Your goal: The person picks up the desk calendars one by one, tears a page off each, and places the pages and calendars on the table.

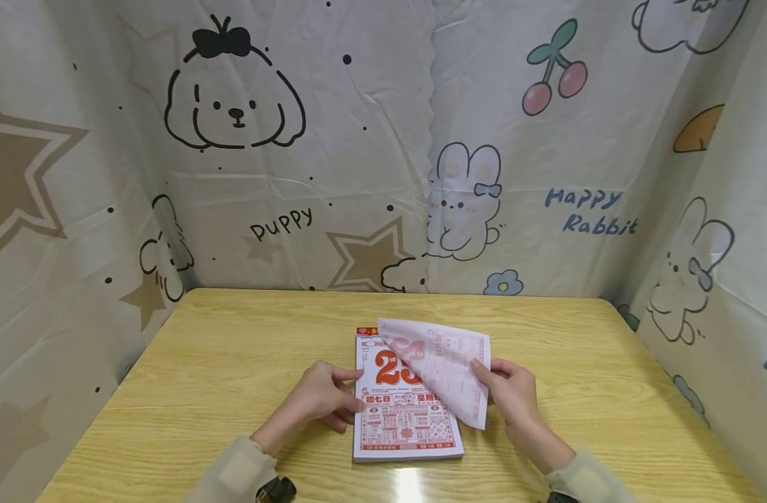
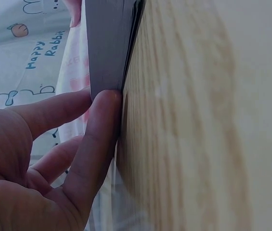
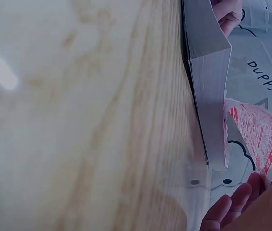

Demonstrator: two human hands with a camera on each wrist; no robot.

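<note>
The calendar pad (image 1: 405, 425) lies flat in the middle of the table (image 1: 232, 335), well in from its sides, face up, with its lower edge toward the person. The right hand (image 1: 514, 392) pinches the right edge of a thin sheet (image 1: 449, 370) between thumb and fingers, the thumb uppermost, and holds that side raised above the pad. The left hand (image 1: 323, 397) is at the opposite side, its fingers apart and their tips touching the pad's left edge near mid-height.

The sheet slants across the upper right of the pad, its pale back turned up and its print showing through in faint pink. It covers part of the large red numerals, leaving a 2 and some of the next digit in sight. Whether its far edge is joined to the pad is hard to tell from these views. Below the numerals run red characters and a small printed grid. A red strip (image 1: 366, 331) with yellow marks shows at the pad's top left, and the wrist views show the pad's thick, pale side resting on the wood grain.

Farther out, pale sleeves (image 1: 235, 471) cover both forearms, with a dark device (image 1: 276, 490) by the left one. Behind the table hangs a light curtain (image 1: 371, 168) printed with a puppy, rabbits, stars and cherries.
</note>
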